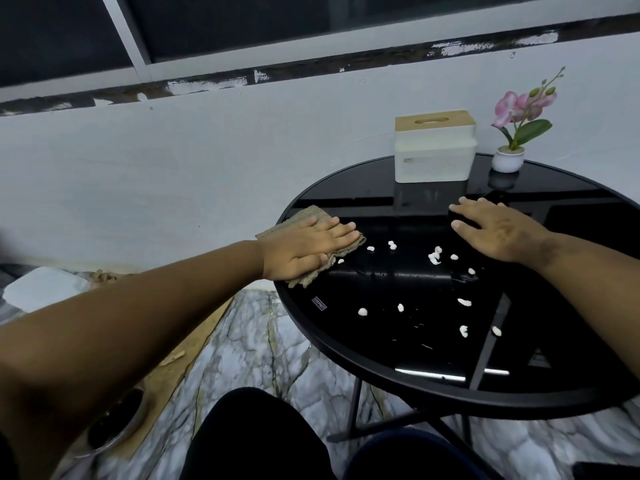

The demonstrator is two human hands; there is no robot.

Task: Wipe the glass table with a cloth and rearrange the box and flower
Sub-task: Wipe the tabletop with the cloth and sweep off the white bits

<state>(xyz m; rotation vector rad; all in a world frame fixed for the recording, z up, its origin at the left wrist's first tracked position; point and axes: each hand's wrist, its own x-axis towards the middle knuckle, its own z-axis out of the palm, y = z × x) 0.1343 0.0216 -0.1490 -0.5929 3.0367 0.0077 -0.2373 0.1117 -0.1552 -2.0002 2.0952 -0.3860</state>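
Under my flattened left hand the cloth lies pressed at the glass table edge, ready to sweep the white crumbs just beyond my fingertips, while my right hand, spread and holding nothing, steadies the top short of the box and flower.

A pale grey wall runs behind, topped by a dark ledge with flaking white paint and a window frame over dark panes. The floor below is grey-veined marble-look, with a tan strip along its left side. At the lower left sits a shiny metal bowl, and a white flat object lies by the wall's foot.
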